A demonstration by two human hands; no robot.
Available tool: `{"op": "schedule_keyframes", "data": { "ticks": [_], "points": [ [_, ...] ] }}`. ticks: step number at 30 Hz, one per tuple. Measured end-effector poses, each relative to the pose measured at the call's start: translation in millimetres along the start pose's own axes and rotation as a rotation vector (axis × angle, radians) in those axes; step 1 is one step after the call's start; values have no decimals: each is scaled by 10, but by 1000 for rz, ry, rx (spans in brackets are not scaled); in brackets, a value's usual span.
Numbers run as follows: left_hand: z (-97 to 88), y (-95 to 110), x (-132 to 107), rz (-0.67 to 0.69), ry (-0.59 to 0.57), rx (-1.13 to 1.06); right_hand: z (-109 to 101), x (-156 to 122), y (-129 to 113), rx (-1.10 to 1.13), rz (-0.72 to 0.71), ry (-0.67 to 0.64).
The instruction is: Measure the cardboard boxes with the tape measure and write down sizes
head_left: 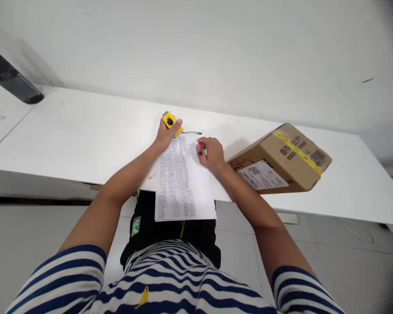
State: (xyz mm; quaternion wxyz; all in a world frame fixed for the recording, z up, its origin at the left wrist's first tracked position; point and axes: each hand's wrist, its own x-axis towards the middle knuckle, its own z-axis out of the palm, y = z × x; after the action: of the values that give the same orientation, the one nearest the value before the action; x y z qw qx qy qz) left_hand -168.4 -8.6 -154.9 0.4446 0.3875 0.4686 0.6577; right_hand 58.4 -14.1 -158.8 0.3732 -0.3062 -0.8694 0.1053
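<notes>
My left hand (166, 134) is closed around a yellow tape measure (170, 121) with a black patch on its side, held at the top edge of the paper. A thin black wrist cord (192, 132) trails from the tape measure to the right. In my right hand (213, 152), fingers pinch a small red object with a dark spot (200, 148); its kind is not clear. That hand rests by the paper's upper right side. Columns of dense handwriting cover much of the white paper (201, 192), whose lower part hangs over the table's front edge.
A taped cardboard box (281, 159) with a shipping label stands on the white table (94, 126), right beside my right forearm. At the far left a dark post (13, 78) meets the tabletop. Behind the table rises a pale wall (196, 52).
</notes>
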Motion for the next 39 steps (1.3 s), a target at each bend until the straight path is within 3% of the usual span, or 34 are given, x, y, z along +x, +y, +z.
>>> {"op": "schedule_keyframes", "data": {
  "ticks": [3, 8, 10, 16, 29, 39],
  "points": [
    [33, 54, -37, -31, 15, 20, 30, -31, -140, 335, 213, 51],
    [81, 105, -90, -51, 40, -11, 87, 142, -197, 740, 501, -127],
    [95, 111, -102, -62, 42, -30, 101, 192, -198, 734, 558, -175],
    [114, 121, -129, -87, 15, -35, 109, 154, -271, 483, 530, -107],
    [143, 126, -150, -86, 39, -18, 82, 148, -267, 474, 512, -179],
    [143, 124, -138, -86, 22, -16, 104, 128, -237, 465, 514, -139]
  ]
}}
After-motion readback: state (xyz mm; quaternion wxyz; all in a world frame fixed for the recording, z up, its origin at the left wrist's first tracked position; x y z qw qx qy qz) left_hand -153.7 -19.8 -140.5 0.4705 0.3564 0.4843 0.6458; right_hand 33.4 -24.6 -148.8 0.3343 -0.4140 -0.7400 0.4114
